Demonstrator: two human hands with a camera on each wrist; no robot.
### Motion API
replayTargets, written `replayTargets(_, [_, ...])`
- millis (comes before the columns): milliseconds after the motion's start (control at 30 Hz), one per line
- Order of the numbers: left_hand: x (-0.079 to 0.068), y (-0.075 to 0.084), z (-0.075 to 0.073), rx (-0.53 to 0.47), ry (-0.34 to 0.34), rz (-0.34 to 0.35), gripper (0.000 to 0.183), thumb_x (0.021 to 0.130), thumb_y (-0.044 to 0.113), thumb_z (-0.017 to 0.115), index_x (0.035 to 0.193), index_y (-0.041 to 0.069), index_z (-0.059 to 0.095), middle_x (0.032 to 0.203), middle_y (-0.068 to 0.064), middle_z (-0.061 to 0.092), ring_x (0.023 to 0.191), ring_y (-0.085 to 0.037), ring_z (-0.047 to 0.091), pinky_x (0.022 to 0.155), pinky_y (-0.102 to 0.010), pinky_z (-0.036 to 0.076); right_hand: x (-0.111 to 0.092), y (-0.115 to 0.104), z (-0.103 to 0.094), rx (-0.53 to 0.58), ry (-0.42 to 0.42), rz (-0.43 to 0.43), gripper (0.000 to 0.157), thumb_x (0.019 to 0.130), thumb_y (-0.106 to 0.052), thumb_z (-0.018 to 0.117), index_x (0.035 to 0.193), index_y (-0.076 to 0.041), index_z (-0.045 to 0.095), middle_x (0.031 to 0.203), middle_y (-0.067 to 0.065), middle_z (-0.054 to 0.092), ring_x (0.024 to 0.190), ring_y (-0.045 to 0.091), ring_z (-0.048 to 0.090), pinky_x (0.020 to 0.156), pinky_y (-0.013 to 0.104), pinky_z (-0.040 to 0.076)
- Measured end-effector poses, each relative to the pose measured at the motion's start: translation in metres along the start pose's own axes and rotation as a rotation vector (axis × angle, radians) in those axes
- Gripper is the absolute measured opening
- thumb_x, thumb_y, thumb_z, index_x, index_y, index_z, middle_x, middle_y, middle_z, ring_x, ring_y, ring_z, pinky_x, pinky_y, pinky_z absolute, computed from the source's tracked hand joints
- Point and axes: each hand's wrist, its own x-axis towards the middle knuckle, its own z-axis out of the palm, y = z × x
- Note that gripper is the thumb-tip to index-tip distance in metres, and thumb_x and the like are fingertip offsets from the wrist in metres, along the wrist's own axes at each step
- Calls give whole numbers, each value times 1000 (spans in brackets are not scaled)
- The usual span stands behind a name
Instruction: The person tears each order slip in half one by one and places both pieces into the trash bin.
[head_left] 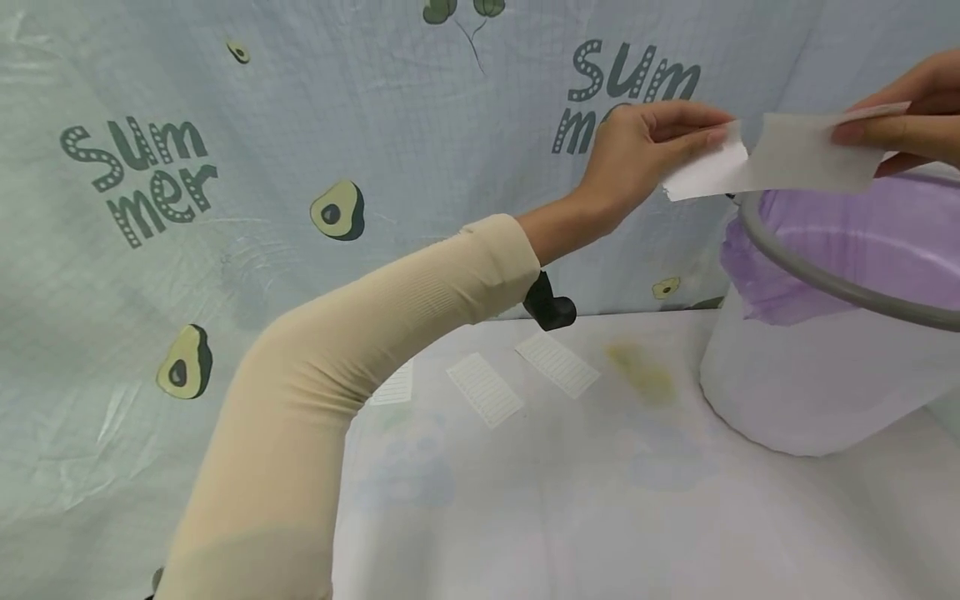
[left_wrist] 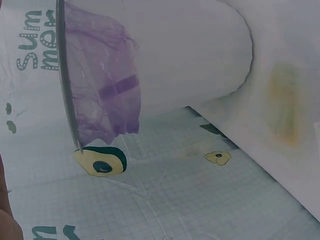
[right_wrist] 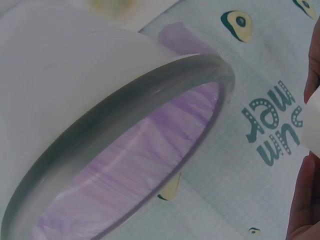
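Up at the right of the head view, my left hand (head_left: 651,154) pinches one end of a white slip of paper (head_left: 798,158) between thumb and fingers. The other end is pinched by my right hand (head_left: 918,117), partly cut off by the frame edge. A V-shaped gap parts the paper's upper edge, while its two sides still meet lower down. Both hands are above a white bin (head_left: 810,375) with a grey rim and a purple liner bag (head_left: 862,229). In the right wrist view, fingers (right_wrist: 302,200) and the paper (right_wrist: 312,125) show only at the edge.
Printed paper slips (head_left: 484,389) lie on the white table (head_left: 525,517), one partly behind the left sleeve (head_left: 375,333). A black object (head_left: 551,307) is at the table's back edge. Behind it hangs a pale sheet (head_left: 262,167) printed with avocados and lettering.
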Motion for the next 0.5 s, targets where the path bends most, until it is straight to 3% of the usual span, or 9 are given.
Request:
replayTargets(167, [-5, -2, 2, -46, -7, -6, 25, 93, 9, 74, 117, 4, 75, 111, 0, 77, 93, -2, 69, 80, -15, 53, -9, -6, 5, 103, 45, -27, 24, 94, -2, 71, 99, -25, 79, 79, -21, 73, 67, -8, 68, 61, 5, 51])
replayTargets(300, [-6, -1, 7, -29, -6, 6, 25, 93, 10, 75, 117, 5, 75, 112, 1, 77, 91, -1, 69, 76, -17, 55, -15, -15, 9, 82, 74, -50, 23, 92, -2, 74, 97, -25, 78, 79, -21, 74, 64, -7, 67, 58, 5, 50])
replayTargets(500, [-6, 5, 16, -20, -39, 34, 26, 93, 9, 75, 118, 4, 74, 116, -1, 76, 93, 4, 69, 78, -15, 55, -20, -24, 6, 70, 63, -124, 28, 94, 4, 68, 117, -11, 76, 91, -22, 74, 71, -9, 69, 57, 6, 51])
